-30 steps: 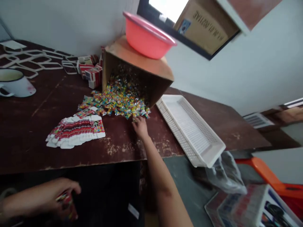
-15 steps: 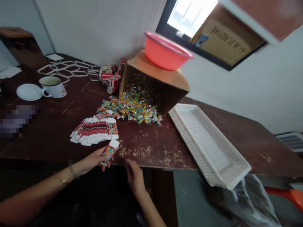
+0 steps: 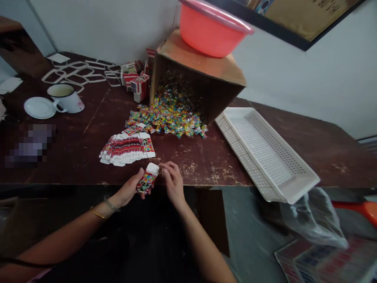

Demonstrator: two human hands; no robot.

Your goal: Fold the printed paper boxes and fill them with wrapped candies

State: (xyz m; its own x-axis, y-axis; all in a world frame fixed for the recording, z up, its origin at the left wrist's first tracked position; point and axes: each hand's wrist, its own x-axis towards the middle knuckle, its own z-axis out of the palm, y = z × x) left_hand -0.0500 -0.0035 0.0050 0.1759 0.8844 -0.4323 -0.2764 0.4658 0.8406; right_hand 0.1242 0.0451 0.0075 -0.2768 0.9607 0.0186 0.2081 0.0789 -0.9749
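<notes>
My left hand (image 3: 133, 187) is closed around a small colourful box (image 3: 147, 181), whose white end flap tilts up toward my right. Beside that flap is my right hand (image 3: 174, 181), fingers partly stretched and apart, with nothing visible in it; whether a fingertip touches the flap I cannot tell. Just beyond, a fanned row of flat printed boxes (image 3: 128, 148) lies on the brown table (image 3: 203, 165). Behind them, small wrapped candies (image 3: 173, 120) spill from a cardboard box (image 3: 203, 72) lying on its side.
A pink basin (image 3: 210, 29) sits on the cardboard box. To the right, a white perforated tray (image 3: 265, 153) overhangs the table's front edge. At left stand an enamel mug (image 3: 69, 101) and a white lid (image 3: 39, 108). Red-and-white packs (image 3: 140, 86) are stacked behind.
The view has tilted downward. My left hand has turned the small box more upright, and my right hand has come up to its flap with the fingers more extended.
</notes>
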